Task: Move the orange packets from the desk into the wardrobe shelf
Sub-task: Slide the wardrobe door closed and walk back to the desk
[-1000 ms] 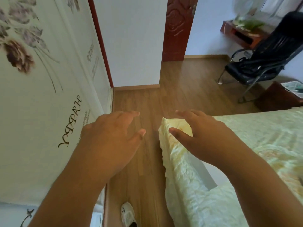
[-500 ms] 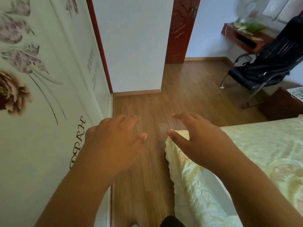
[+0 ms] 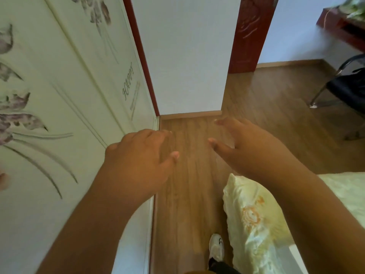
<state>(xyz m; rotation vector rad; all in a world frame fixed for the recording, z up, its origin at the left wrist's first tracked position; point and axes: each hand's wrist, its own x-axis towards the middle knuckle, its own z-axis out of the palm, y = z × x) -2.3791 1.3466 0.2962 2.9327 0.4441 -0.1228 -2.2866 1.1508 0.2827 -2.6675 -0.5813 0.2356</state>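
Both hands are empty, the left hand (image 3: 138, 163) and right hand (image 3: 250, 149) held out loose-fingered over the brown wood-plank floor (image 3: 193, 194), probably just for balance mid-walk. No orange packets in view; my guess is they're on the dark red wooden desk (image 3: 341, 26) at 2 o'clock, while the cream flower-printed wardrobe door (image 3: 59, 95) at 9 o'clock is shut.

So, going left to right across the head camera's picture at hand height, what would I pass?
Flower-printed wardrobe door → left hand → bare wooden floor → right hand → black chair at the far right edge.

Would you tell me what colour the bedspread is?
Pale yellow-green bedspread with an orange flower motif, seen in the head view.
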